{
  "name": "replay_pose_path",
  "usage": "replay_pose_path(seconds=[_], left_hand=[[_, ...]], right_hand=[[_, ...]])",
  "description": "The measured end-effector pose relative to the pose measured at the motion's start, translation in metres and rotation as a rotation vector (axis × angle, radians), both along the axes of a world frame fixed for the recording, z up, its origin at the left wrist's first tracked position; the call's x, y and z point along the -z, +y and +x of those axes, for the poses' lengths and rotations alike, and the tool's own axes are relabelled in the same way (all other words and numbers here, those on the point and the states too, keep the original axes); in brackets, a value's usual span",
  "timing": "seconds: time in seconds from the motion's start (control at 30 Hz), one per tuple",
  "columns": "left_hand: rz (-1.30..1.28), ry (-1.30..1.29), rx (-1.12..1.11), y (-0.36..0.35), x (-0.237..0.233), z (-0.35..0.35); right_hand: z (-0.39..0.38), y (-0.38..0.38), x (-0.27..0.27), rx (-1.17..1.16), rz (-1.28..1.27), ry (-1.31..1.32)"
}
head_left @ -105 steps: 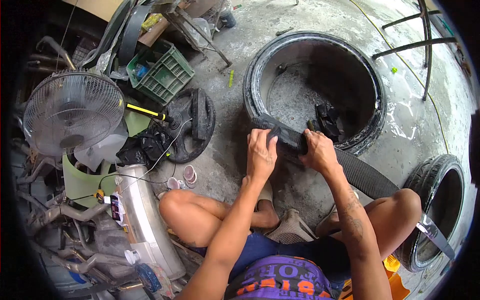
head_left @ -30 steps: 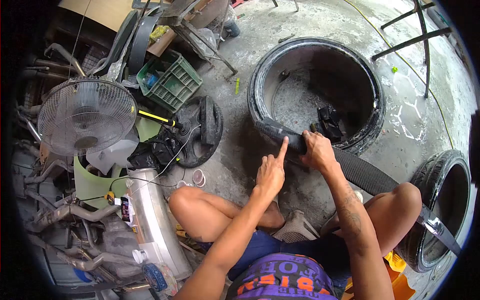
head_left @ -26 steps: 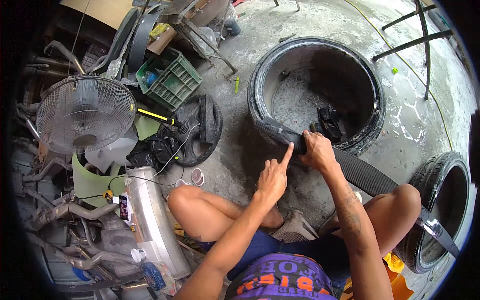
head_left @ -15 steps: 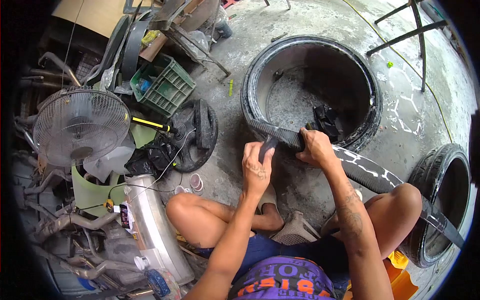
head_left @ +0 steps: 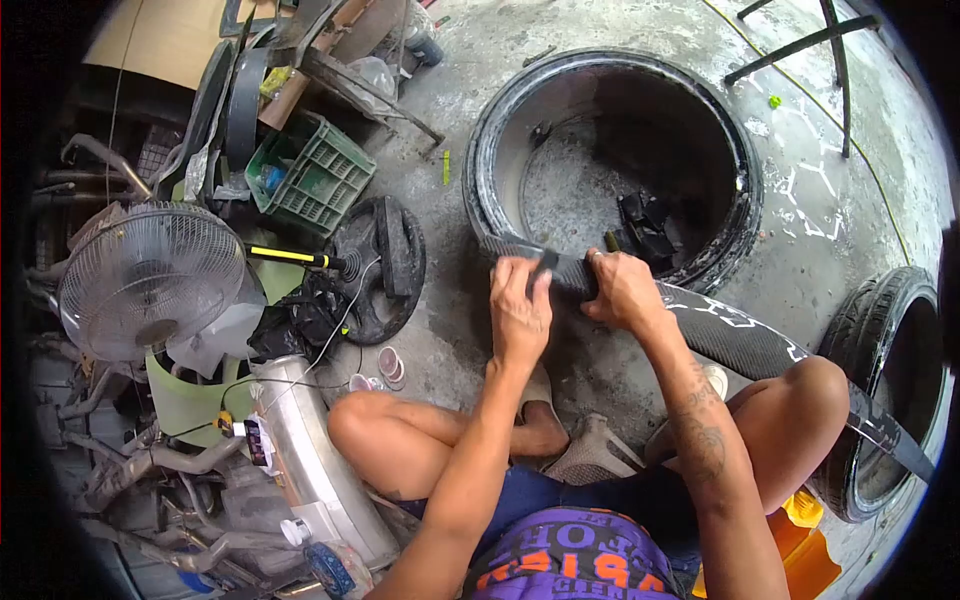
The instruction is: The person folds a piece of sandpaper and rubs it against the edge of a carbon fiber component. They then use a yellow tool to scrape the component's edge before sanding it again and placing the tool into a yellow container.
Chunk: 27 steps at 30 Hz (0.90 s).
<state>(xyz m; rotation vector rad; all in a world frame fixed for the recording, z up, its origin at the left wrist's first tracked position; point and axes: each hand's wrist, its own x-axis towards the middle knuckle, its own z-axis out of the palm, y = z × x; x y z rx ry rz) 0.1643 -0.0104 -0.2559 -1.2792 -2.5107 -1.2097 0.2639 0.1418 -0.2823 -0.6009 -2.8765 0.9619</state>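
A long black trim piece [head_left: 735, 348] with a carbon-fibre weave and white patches runs slantwise, from the near rim of a large tyre [head_left: 478, 150] past my right knee. My right hand [head_left: 628, 288] is wrapped round it near its left end. My left hand [head_left: 520, 315] pinches a small flat black piece [head_left: 543, 268] between thumb and fingers, and that piece overlaps the trim's left end. I cannot tell what material the small piece is. Inside the tyre's ring lies a crumpled black object [head_left: 645, 225].
A second tyre [head_left: 845, 320] stands at the right. To the left are a fan [head_left: 150, 280], a green crate [head_left: 325, 175], a steering wheel [head_left: 410, 280] and a silver muffler [head_left: 320, 460] among metal pipes. Stand legs [head_left: 800, 50] rise at the upper right.
My left hand has moved up and slightly right with the small black piece, closer to my right hand. My right hand keeps its grip. The whole view has shifted a little.
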Motion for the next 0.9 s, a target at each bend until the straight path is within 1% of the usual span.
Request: replay_pose_path(seconds=[0.07, 0.17, 0.2, 0.3, 0.33, 0.43, 0.47, 0.5, 0.57, 0.63, 0.77, 0.83, 0.9], left_hand=[[-0.014, -0.027, 0.014, -0.009, -0.003, 0.015], [-0.036, 0.005, 0.019, -0.001, -0.003, -0.004], [-0.029, -0.016, 0.014, 0.004, -0.001, -0.012], [-0.004, -0.034, -0.024, -0.003, -0.002, 0.006], [-0.043, -0.04, 0.0, -0.01, -0.002, 0.011], [-0.058, -0.009, 0.033, -0.005, -0.006, -0.002], [-0.05, 0.011, 0.016, 0.0, -0.002, -0.01], [-0.025, -0.006, 0.001, 0.003, -0.001, -0.009], [-0.018, -0.006, 0.0, -0.005, 0.0, 0.002], [-0.047, -0.03, 0.002, -0.013, -0.002, 0.011], [-0.006, 0.011, 0.012, 0.004, 0.003, -0.011], [0.015, -0.001, 0.028, -0.006, 0.0, 0.002], [-0.028, -0.025, 0.024, -0.015, -0.003, 0.01]], right_hand=[[-0.001, 0.004, -0.002, 0.002, -0.025, -0.039], [0.0, 0.0, 0.001, -0.008, -0.006, -0.019], [-0.001, -0.002, 0.004, 0.016, 0.004, 0.04], [0.002, 0.0, 0.001, -0.009, -0.008, 0.011], [0.001, -0.001, 0.0, 0.007, -0.003, 0.002], [0.0, -0.002, 0.003, 0.001, 0.006, -0.007], [0.002, -0.003, 0.008, 0.022, 0.011, 0.075], [0.003, -0.006, 0.008, 0.023, 0.009, 0.071], [0.0, -0.001, 0.003, 0.01, 0.005, -0.02], [0.0, 0.002, -0.003, 0.006, 0.005, -0.016], [0.002, -0.005, 0.009, -0.005, 0.006, -0.004], [0.0, 0.0, 0.001, 0.003, 0.004, -0.025], [-0.002, 0.004, -0.004, -0.022, 0.021, -0.042]])
